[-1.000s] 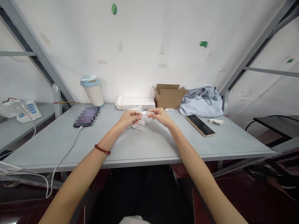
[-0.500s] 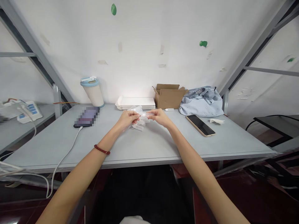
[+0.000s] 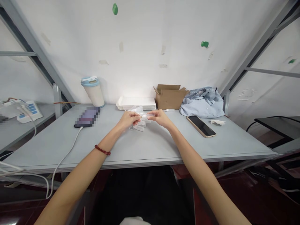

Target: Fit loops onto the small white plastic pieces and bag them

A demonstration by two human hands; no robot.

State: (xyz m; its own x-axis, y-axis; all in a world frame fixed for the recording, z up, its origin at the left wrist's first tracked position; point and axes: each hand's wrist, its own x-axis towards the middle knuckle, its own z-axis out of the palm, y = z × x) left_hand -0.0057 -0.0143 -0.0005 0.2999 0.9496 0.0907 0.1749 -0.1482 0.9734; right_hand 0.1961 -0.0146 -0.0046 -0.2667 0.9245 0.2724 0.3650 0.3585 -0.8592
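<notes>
Over the middle of the grey table, my left hand and my right hand face each other with fingertips pinched. Between them they hold a small clear plastic piece, each hand on one end; its exact kind is too small to make out. Several translucent white plastic pieces with thin loops lie on the table under and behind my hands, partly hidden by them. A red bead bracelet circles my left wrist.
At the back stand a stack of white sheets, an open cardboard box, a bundled blue cloth and a lidded cup. Phones lie left and right, the left one cabled. Crumpled tissue lies far right.
Both hands keep nearly the same place and the same pinch on the clear piece. The view has shifted very slightly; the things on the table stay put.
</notes>
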